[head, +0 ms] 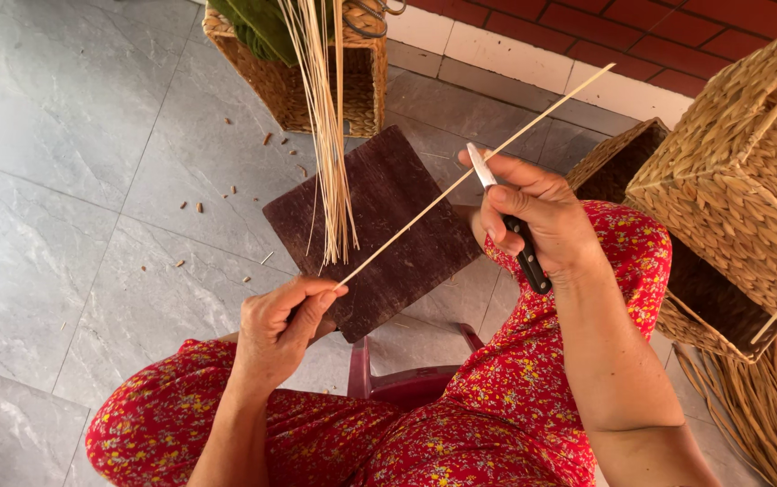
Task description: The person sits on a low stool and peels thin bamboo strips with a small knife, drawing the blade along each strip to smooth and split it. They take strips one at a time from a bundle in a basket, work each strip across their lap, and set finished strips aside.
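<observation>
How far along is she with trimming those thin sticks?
Done, it seems: small shavings lie scattered on the tile floor, and woven baskets stand finished at the side. In hand: the left hand pinches one end of a thin cane strip, while the right hand holds a knife against it over a dark board. Left: a bundle of strips hangs from the far basket.

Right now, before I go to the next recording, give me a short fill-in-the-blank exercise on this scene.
1. The right hand holds a ____ with a black handle.
2. The left hand pinches one end of a thin ____.
3. The dark board lies on the ____.
4. The bundle of sticks stands in a woven ____.

Missing words: knife; stick; floor; basket
</observation>
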### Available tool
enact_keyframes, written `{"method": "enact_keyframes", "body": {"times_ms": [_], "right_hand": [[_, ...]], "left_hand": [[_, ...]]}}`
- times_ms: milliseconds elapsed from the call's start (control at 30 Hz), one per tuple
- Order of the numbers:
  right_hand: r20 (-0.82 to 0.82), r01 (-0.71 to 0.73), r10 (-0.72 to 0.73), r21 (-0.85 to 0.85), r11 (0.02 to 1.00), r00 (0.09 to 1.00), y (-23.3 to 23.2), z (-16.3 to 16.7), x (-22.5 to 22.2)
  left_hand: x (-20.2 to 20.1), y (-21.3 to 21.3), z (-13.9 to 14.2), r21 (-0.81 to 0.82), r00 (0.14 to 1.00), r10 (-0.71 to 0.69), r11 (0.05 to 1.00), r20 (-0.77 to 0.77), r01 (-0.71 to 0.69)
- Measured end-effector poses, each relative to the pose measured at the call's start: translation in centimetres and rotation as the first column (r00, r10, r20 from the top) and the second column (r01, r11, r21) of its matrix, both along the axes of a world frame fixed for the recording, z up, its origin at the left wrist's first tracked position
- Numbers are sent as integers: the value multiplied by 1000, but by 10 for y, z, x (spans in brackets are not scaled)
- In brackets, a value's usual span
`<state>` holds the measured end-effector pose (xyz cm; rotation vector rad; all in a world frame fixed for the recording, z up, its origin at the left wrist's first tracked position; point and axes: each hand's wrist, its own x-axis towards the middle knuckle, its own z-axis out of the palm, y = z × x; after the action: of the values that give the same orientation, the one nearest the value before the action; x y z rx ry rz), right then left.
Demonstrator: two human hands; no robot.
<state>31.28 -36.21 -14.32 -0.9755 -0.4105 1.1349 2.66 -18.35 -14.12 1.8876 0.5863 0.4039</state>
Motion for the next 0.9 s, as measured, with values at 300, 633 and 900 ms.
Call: {"method": "enact_keyframes", "body": {"times_ms": [300,633,900], "right_hand": [[46,188,-188,3,982,981,-24,1,38],[-36,272,-269,104,957,962,-36,-5,54],[-242,538,-492,188,822,836,-44,4,72]], "left_hand": [[-14,15,-4,53,1000,3,999,-10,-2],[-21,25,-13,118,999,16,993,-45,-11],[-39,46,-19,-40,982,189,981,-15,-189]]}}
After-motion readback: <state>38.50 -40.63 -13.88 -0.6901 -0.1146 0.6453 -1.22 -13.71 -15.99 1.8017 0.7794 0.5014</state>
